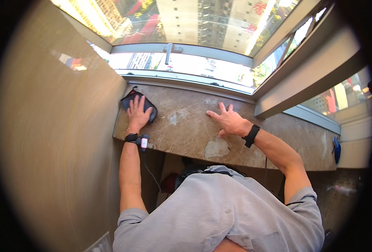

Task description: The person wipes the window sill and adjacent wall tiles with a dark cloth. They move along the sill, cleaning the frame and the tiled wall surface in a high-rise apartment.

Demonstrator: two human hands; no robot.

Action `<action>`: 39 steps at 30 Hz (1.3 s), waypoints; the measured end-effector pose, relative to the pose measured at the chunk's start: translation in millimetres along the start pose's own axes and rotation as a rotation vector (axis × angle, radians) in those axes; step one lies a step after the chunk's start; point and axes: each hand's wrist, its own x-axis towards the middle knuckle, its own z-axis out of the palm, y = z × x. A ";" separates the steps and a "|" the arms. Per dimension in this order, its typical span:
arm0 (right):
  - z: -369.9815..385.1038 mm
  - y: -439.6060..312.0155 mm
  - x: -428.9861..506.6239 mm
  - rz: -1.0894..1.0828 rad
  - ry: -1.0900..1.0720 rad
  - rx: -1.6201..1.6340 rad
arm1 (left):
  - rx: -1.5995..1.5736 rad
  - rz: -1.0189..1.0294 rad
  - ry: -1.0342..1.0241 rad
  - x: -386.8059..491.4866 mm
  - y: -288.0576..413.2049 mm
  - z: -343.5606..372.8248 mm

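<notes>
My left hand (138,114) lies flat with fingers spread on a dark zip pouch (150,108) at the left end of the brown stone window sill (186,135). The pouch has a small loop at its top. My right hand (230,120) is on or just over the sill, right of the middle, fingers apart and holding nothing. Both wrists wear black straps; a small device (144,143) with a cable is on the left one.
A window frame (186,78) with a handle (168,54) runs behind the sill. A tiled wall (63,126) borders the left. A thick grey post (305,72) stands at the right, and a blue object (337,150) is at the sill's far right end.
</notes>
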 end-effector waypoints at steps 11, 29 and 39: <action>2.6 -3.5 0.0 0.089 0.021 0.069 | 0.013 0.097 -0.034 69.6 -19.2 -1.8; 8.4 -1.5 4.4 0.105 0.025 0.128 | 0.140 0.060 0.047 -98.0 -65.7 -13.9; 7.2 1.9 1.4 0.091 0.052 0.160 | -0.044 0.558 -0.132 -134.4 144.9 12.6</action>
